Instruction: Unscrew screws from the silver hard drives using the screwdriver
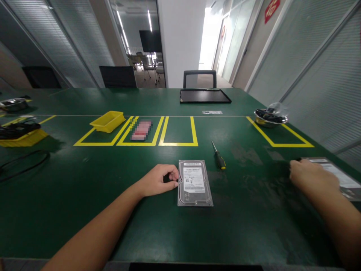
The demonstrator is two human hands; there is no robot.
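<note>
A silver hard drive (194, 184) with a white label lies flat on the green table in front of me. My left hand (162, 180) rests at its left edge, fingers curled and thumb tip against the side. Just beyond the drive's right corner lies a screwdriver (219, 158) with a dark green and yellow handle, its shaft pointing away. Over at the far right, my right hand (313, 177) is at the left side of a second hard drive (348, 180), covering part of it. Motion blurs this hand and its fingers are mostly hidden.
Yellow tape squares mark the green table (141, 233). A yellow bin (108, 121) and a pixelated reddish item (141, 130) stand left of centre. A metal bowl (270, 117) is at the right, a black panel (205, 96) at the back, and a black cable (26, 165) at the left.
</note>
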